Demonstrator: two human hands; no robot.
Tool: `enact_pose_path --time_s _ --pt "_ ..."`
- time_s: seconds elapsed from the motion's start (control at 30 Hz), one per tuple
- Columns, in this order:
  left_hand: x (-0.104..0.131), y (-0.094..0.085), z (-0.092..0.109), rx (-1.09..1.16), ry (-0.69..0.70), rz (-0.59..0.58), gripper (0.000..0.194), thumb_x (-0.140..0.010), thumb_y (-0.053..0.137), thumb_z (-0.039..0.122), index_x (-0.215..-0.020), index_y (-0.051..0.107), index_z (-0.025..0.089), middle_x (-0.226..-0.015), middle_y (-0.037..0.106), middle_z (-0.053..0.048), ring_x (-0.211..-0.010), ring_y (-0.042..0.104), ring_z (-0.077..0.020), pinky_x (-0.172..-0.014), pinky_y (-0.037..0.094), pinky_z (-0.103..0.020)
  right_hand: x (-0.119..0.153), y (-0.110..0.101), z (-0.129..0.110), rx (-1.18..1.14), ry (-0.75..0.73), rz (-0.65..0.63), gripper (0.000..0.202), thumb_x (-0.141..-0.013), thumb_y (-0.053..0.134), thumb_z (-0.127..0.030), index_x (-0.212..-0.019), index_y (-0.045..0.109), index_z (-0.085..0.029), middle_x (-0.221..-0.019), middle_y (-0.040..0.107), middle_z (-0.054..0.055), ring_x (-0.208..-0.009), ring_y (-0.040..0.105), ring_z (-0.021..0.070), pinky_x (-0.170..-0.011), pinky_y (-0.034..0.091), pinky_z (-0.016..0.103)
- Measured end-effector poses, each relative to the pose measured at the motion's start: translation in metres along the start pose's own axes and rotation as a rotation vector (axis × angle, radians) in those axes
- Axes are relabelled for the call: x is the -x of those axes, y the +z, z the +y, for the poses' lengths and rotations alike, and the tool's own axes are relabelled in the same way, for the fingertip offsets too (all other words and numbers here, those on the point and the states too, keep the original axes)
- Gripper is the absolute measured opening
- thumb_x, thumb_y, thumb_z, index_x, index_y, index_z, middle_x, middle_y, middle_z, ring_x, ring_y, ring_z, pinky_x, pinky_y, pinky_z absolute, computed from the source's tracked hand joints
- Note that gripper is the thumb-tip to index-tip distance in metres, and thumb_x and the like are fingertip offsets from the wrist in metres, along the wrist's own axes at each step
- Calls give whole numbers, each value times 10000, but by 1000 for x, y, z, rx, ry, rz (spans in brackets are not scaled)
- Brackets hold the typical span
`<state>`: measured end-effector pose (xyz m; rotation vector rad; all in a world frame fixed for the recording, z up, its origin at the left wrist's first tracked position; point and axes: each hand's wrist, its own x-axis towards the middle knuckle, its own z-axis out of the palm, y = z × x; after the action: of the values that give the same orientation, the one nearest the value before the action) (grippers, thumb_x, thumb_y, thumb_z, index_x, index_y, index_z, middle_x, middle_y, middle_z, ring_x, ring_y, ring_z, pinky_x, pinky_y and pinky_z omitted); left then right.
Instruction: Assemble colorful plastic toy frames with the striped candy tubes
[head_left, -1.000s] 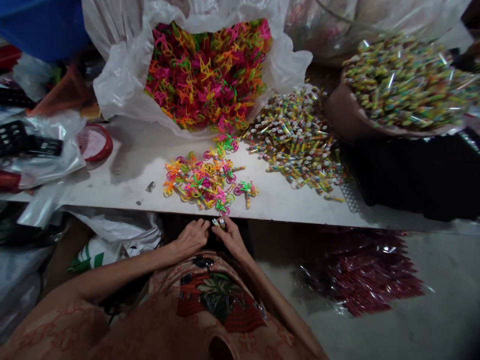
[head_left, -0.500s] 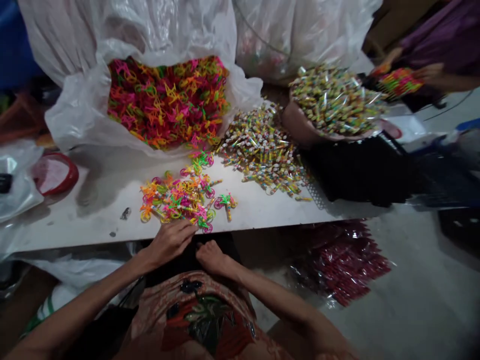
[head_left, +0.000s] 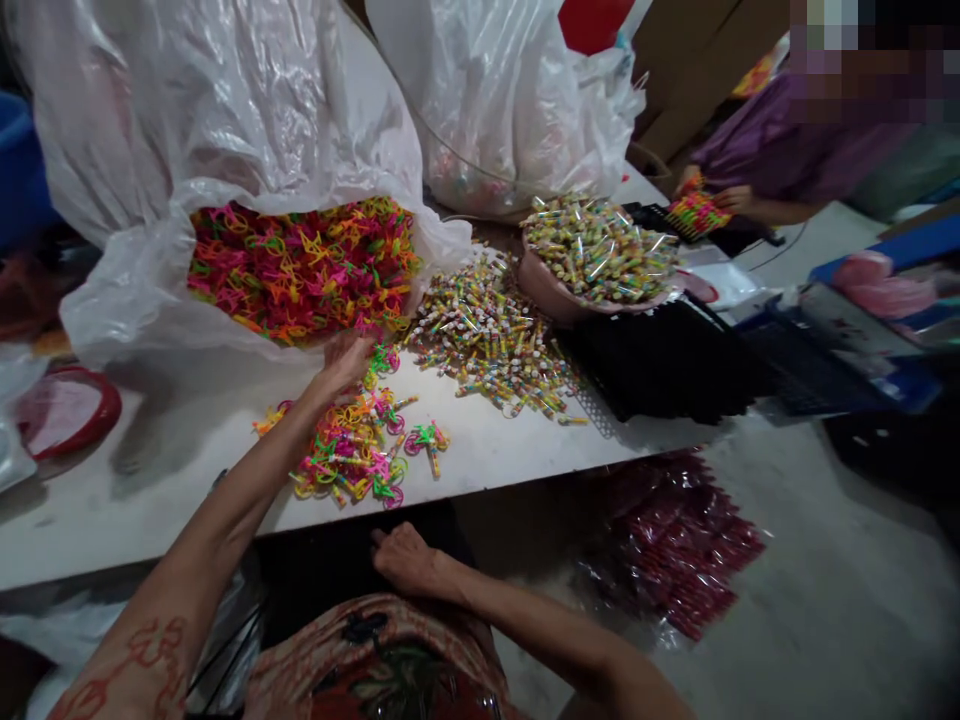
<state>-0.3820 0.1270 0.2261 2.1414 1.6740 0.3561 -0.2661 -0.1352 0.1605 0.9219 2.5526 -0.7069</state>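
My left hand (head_left: 349, 360) reaches over the table to the front lip of a white plastic bag full of small bright plastic pieces (head_left: 300, 270), pink, orange, yellow and green with thin loops. Its fingers point down and are mostly hidden. Under and beside my left forearm lies a loose heap of similar pieces (head_left: 349, 445), with short printed tubes among them. One tube with plastic loops on its end (head_left: 431, 445) lies apart to the right. My right hand (head_left: 405, 558) is curled closed below the table edge, over my lap; what it holds, if anything, is hidden.
A pile of small printed tubes (head_left: 495, 340) spreads right of the bag, beside a heaped pink basin (head_left: 551, 285). A black stack (head_left: 660, 355) lies at the table's right. Dark red packets (head_left: 675, 540) sit on the floor. Another person (head_left: 787, 150) handles colourful pieces at upper right.
My left hand has moved from the near heap at the table edge forward to the bag's mouth. My right hand stays curled near my lap. The view has shifted.
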Motion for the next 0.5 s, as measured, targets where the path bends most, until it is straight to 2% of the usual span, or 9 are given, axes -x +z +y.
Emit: enact_pose_path --time_s 0.07,0.13,0.2,0.27,0.33,0.4,0.5 --pt "-3 3 -3 -48 -9 -20 274 -770 509 90 -935 713 169 -1023 705 -114 -995 606 -253 -844 423 -322 17 -15 6 -55 29 -38 127 -812 576 -93 -863 692 -99 -960 705 130 -760 670 193 -563 402 272" --pt "-3 1 -5 -42 -45 25 216 -791 514 138 -888 706 158 -971 711 -116 -960 612 -247 -818 424 -316 39 -35 19 -209 48 -3 111 -776 613 -127 -855 689 -112 -922 703 102 -726 635 169 -551 367 246" --pt "1 -4 -6 87 -115 112 157 -779 538 186 -818 688 162 -877 708 -94 -889 616 -227 -784 430 -303 60 -57 39 -490 72 134 154 -747 623 -163 -889 680 -146 -824 677 35 -663 570 125 -547 344 217" --pt "11 -11 -5 373 -197 186 93 -724 572 215 -733 652 170 -759 675 -50 -777 605 -190 -721 441 -280 71 -78 62 -830 140 353 244 -746 579 -178 -978 658 -180 -696 601 -35 -576 485 90 -531 328 196" --pt "26 -17 -1 747 -255 180 80 -650 614 250 -676 615 175 -668 621 -8 -671 576 -154 -645 448 -258 68 -98 84 -1151 222 573 337 -741 550 -211 -1070 618 -192 -597 514 -82 -494 411 76 -495 316 191" --pt "44 -21 6 1062 -312 127 166 -564 676 282 -663 601 173 -620 587 19 -597 549 -129 -582 450 -243 55 -116 100 -1398 268 736 426 -706 567 -251 -1128 578 -188 -556 489 -104 -439 378 71 -457 307 194" --pt "70 -19 20 1299 -399 104 277 -470 741 269 -694 619 161 -596 584 36 -534 522 -96 -523 431 -213 29 -139 109 -1576 270 915 455 -655 594 -268 -1102 558 -192 -553 527 -107 -398 357 59 -414 273 189"
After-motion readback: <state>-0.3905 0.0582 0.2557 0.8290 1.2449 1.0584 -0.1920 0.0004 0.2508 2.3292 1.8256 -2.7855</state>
